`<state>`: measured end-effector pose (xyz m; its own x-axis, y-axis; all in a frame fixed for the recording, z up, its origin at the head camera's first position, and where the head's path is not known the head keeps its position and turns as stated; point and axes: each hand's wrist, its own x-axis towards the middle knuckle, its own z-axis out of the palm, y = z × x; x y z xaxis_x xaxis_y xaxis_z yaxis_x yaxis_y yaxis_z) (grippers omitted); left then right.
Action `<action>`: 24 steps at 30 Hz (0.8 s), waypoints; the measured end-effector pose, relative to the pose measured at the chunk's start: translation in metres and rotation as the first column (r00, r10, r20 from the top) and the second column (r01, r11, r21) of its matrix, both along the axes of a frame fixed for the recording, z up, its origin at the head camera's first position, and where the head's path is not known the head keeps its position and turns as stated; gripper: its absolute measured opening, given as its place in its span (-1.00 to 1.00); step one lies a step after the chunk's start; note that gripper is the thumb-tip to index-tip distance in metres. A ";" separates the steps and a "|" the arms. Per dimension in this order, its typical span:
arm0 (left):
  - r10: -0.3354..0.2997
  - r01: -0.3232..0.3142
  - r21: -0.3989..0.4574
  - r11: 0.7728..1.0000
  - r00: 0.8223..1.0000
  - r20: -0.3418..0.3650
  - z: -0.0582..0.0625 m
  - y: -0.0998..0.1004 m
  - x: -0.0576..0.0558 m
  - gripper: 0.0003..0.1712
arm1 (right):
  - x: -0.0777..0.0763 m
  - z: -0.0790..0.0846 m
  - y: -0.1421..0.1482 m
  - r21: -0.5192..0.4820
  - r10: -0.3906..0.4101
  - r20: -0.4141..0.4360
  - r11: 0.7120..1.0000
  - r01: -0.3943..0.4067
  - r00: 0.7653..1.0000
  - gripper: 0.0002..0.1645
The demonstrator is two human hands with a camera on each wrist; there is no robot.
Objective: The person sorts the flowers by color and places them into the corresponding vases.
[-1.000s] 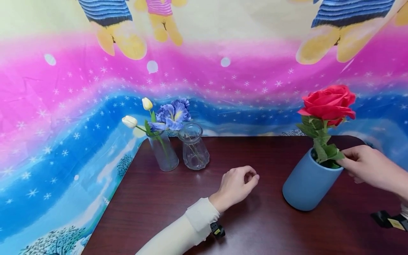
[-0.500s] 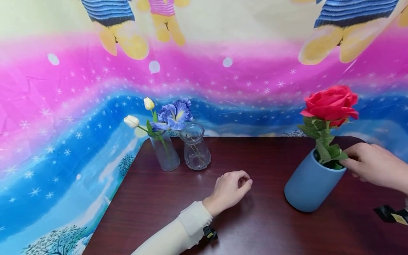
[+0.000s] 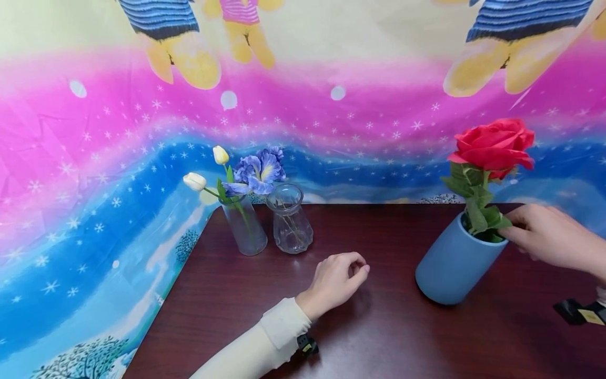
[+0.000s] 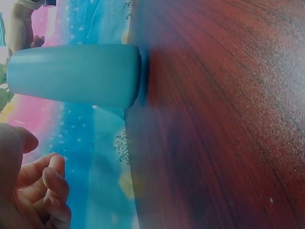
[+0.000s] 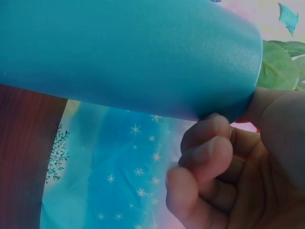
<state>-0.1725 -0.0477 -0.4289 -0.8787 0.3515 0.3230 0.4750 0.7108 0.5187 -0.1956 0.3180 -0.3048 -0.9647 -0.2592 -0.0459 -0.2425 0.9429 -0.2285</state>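
Note:
My right hand point(image 3: 551, 234) pinches the rim of a blue vase point(image 3: 456, 263) at its right side. In the right wrist view the thumb is at the mouth and curled fingers point(image 5: 209, 131) press the outer wall. A red rose point(image 3: 494, 147) with green leaves stands in the vase. Seen from the left wrist, the vase point(image 4: 76, 74) has its base close over the table, with a bluish reflection beside it. Left of the vase, my left hand point(image 3: 333, 279) hovers over the table, fingers loosely curled and holding nothing.
A narrow frosted glass vase point(image 3: 243, 226) with white tulips point(image 3: 195, 181) stands at the back left. Beside it is a clear glass vase point(image 3: 292, 231) holding a purple iris point(image 3: 258, 171). A printed cloth point(image 3: 303, 105) hangs behind the dark wooden table point(image 3: 369, 337).
Over the last half second the blue vase and rose have shifted slightly up and left with my right hand. My left hand has drawn back left and a little down since one second ago.

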 end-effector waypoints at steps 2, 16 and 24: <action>0.001 -0.001 0.003 1.000 1.000 0.001 0.000 -0.001 0.000 -0.84 | -0.004 0.003 -0.001 -0.012 -0.002 0.001 1.000 0.002 1.000 -0.60; 0.015 -0.015 0.003 1.000 1.000 0.016 0.000 -0.005 0.000 -0.84 | -0.031 0.012 -0.008 -0.046 0.011 -0.006 0.999 -0.011 1.000 -0.50; 0.024 -0.024 -0.001 1.000 1.000 0.010 -0.003 -0.005 -0.002 -0.83 | -0.048 0.017 -0.012 -0.044 0.020 -0.012 0.999 -0.020 1.000 -0.46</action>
<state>-0.1744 -0.0526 -0.4320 -0.8901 0.3310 0.3133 0.4526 0.7225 0.5227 -0.2434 0.3062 -0.2881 -0.9598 -0.2799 -0.0228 -0.2640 0.9270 -0.2664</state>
